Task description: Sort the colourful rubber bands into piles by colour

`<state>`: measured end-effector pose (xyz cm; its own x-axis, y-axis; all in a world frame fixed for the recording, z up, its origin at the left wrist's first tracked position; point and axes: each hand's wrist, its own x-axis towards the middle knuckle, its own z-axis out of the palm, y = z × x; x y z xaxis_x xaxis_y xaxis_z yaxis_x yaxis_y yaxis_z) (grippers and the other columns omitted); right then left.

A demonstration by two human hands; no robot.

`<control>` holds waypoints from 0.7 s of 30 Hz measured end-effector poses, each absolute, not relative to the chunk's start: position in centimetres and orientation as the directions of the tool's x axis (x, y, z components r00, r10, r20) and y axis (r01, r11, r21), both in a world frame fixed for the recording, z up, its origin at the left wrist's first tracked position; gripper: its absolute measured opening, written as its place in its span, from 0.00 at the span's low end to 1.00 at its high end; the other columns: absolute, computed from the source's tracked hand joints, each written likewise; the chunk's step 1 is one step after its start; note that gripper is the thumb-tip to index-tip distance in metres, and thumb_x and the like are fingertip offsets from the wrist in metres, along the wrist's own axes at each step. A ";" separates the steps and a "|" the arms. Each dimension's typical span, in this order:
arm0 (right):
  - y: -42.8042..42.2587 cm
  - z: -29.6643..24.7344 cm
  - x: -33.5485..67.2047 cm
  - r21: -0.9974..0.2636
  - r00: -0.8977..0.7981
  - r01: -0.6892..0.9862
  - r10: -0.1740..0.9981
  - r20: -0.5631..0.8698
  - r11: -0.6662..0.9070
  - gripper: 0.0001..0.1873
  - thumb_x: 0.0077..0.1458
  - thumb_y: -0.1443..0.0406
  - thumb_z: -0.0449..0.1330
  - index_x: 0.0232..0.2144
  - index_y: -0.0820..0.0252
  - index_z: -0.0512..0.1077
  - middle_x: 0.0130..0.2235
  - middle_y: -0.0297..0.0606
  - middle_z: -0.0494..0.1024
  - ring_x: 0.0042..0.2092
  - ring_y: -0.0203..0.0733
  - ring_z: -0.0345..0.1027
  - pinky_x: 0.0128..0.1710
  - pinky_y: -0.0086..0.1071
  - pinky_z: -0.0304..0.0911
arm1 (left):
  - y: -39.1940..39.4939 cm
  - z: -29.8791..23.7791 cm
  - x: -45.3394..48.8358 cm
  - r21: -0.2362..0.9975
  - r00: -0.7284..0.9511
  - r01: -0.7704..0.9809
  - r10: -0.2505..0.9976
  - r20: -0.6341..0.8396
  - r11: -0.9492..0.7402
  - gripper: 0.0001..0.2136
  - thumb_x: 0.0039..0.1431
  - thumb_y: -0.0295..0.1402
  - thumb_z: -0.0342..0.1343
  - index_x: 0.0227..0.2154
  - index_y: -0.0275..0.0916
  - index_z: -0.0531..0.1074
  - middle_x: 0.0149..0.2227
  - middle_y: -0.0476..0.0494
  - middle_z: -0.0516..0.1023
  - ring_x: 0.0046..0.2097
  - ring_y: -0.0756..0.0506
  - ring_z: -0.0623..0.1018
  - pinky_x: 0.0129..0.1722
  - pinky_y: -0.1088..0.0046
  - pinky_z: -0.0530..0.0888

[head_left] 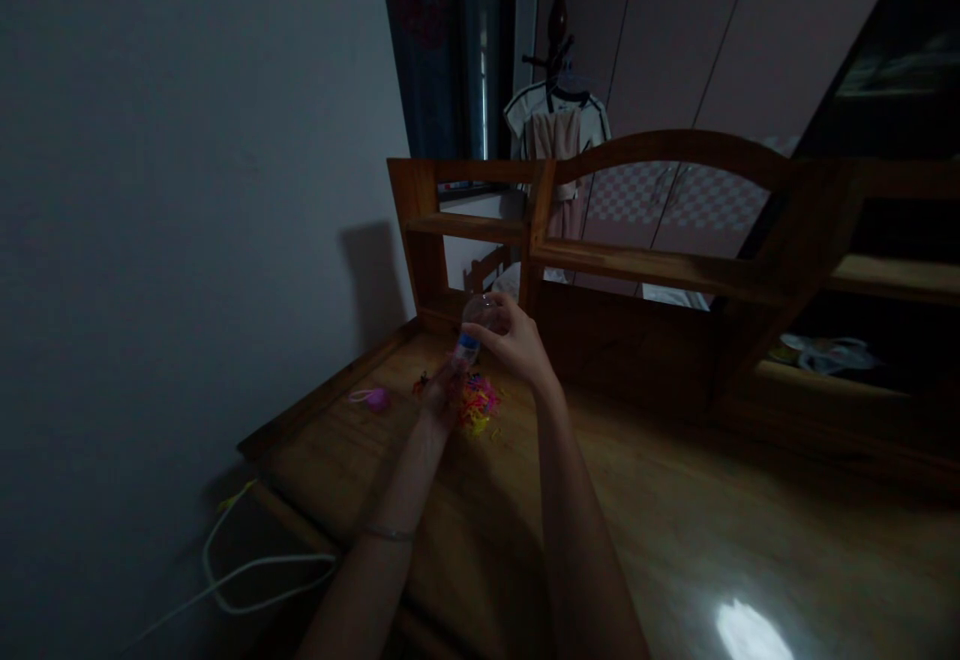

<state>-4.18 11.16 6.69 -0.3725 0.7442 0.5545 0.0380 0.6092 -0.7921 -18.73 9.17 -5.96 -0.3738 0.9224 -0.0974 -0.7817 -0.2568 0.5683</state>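
Note:
My right hand (517,340) is wrapped round a small clear bottle (478,318) held tilted, its mouth pointing down to the left. My left hand (444,387) sits just below that mouth, fingers pinched close together at the bottle's blue neck; what they hold is too dim to make out. Under both hands lies a pile of small bright coloured bands (478,405) on the wooden desk (675,530).
A pink lid-like piece (373,399) lies on the desk left of the pile. A wooden shelf unit (660,260) rises along the desk's back. A grey wall stands at the left. A white cable (255,570) hangs off the desk's left edge.

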 end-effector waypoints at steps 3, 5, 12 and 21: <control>11.2 6.6 -4.1 -0.785 -0.371 0.045 0.740 0.561 0.618 0.25 0.49 0.52 0.63 0.47 0.53 0.67 0.38 0.35 0.78 0.36 0.40 0.71 0.37 0.35 0.65 | 9.0 -5.8 -18.6 0.602 -0.394 -0.748 0.917 -0.066 -0.278 0.06 0.55 0.18 0.57 0.33 0.34 0.76 0.31 0.47 0.79 0.32 0.53 0.77 0.34 0.81 0.75; 11.3 6.5 -4.2 -0.782 -0.367 0.051 0.740 0.564 0.621 0.25 0.49 0.52 0.63 0.47 0.53 0.67 0.37 0.35 0.78 0.36 0.40 0.71 0.37 0.35 0.65 | 9.1 -5.8 -18.6 0.620 -0.398 -0.734 0.915 -0.061 -0.278 0.06 0.55 0.19 0.57 0.32 0.33 0.76 0.30 0.47 0.79 0.30 0.53 0.77 0.31 0.81 0.75; 11.6 6.2 -4.3 -0.780 -0.349 0.049 0.742 0.572 0.624 0.24 0.49 0.52 0.63 0.47 0.51 0.66 0.38 0.35 0.78 0.36 0.40 0.71 0.38 0.36 0.66 | 9.4 -5.9 -18.8 0.653 -0.415 -0.705 0.908 -0.063 -0.277 0.05 0.52 0.19 0.60 0.27 0.34 0.75 0.27 0.47 0.78 0.28 0.52 0.76 0.28 0.81 0.74; 11.4 6.3 -4.2 -0.777 -0.344 0.058 0.743 0.574 0.627 0.24 0.49 0.51 0.63 0.47 0.52 0.66 0.38 0.35 0.78 0.35 0.39 0.71 0.37 0.35 0.65 | 9.8 -6.0 -18.9 0.621 -0.428 -0.725 0.901 -0.068 -0.298 0.05 0.53 0.19 0.58 0.28 0.32 0.75 0.28 0.46 0.79 0.30 0.53 0.78 0.31 0.82 0.76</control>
